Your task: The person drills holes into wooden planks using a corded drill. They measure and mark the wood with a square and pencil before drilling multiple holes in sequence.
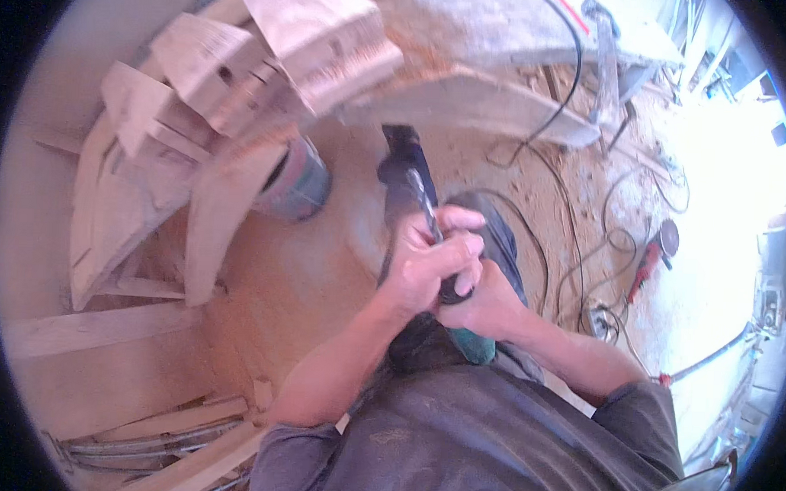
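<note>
Both my hands are together in front of my torso, closed around what looks like a drill. A long silver drill bit (423, 193) points away from me, slightly to the left. My left hand (423, 266) has its fingers wrapped around the base of this bit. Close against it on the right, my right hand (486, 305) grips the black front part of the drill (456, 289). The drill's green body (473, 345) shows below my right hand, near my shirt. My fingers hide much of where bit and drill meet.
Pale wooden blocks (318, 35) sit on a curved wooden frame at the far left, beside a bucket (298, 186). On the right are a red angle grinder (648, 263), loose black cables (575, 226) and a hammer (603, 67). Wooden strips (179, 420) lie lower left.
</note>
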### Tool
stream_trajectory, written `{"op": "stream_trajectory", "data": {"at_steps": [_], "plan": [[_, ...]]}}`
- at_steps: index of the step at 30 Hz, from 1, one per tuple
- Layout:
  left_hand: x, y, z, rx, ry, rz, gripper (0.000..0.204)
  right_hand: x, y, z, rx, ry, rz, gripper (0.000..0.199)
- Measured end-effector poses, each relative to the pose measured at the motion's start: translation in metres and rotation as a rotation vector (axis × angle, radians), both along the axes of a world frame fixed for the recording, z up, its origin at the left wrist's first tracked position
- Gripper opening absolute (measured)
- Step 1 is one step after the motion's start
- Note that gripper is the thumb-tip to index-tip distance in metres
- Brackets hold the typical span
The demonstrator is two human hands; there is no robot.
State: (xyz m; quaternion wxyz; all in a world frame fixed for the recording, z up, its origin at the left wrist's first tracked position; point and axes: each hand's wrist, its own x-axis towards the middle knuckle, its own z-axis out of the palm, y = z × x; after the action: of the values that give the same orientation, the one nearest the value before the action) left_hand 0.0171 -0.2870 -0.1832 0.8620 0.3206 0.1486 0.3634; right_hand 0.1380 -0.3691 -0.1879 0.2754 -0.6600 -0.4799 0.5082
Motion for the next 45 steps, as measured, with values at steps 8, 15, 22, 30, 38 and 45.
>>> {"op": "stream_trajectory", "data": {"at_steps": [8,15,22,30,38,45], "plan": [[0.011,0.008,0.015,-0.093,0.022,0.124,0.019,0.033,-0.035,-0.055,0.17,1.094,-0.122,0.086],[0.011,0.015,0.079,-0.181,-0.071,0.351,0.024,0.051,-0.113,-0.106,0.194,0.513,-0.024,0.056],[0.03,0.032,0.127,-0.128,-0.18,0.372,0.019,0.01,-0.102,-0.017,0.488,0.819,-0.188,0.077],[-0.023,0.067,0.151,0.657,0.564,0.802,0.046,0.028,-0.106,-0.005,0.529,0.755,-0.346,0.058],[0.024,0.237,0.201,0.862,1.977,0.569,0.111,0.047,-0.083,-0.015,0.415,0.799,-0.49,0.059],[0.031,0.313,0.186,0.869,2.016,0.538,0.058,0.063,-0.065,-0.01,0.322,0.729,-0.491,0.049]]}}
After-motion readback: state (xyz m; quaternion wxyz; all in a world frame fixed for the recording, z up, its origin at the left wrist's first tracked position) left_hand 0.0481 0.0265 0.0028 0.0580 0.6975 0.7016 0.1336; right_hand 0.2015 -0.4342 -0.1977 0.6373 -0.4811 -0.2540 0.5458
